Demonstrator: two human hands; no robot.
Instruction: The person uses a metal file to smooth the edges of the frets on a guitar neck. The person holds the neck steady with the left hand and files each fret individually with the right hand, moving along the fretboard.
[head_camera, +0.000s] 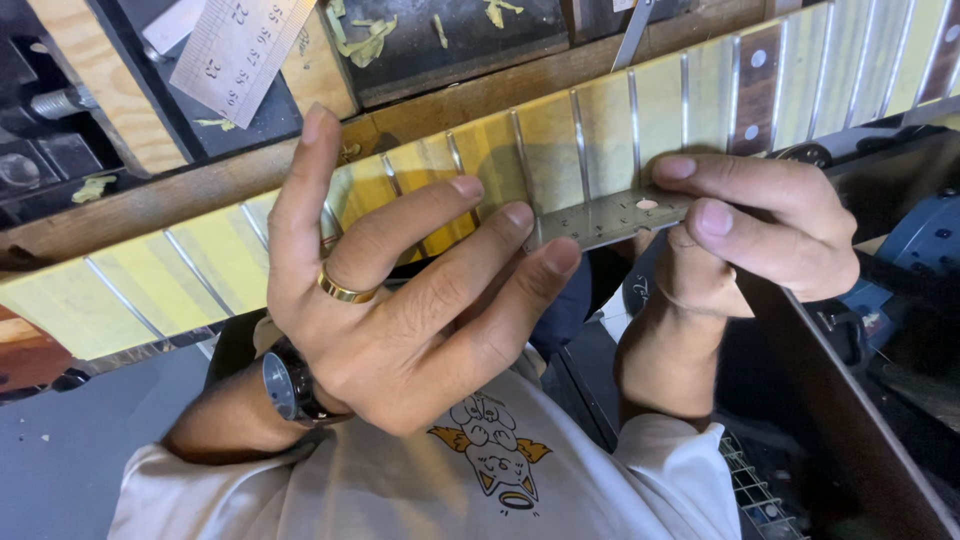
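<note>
Matt yellow masking tape (215, 262) covers the fretboard (757, 95) between shiny metal frets (580, 150); bare dark wood shows at its right end. The small steel rule (610, 217) looks brushed, dull grey.
</note>
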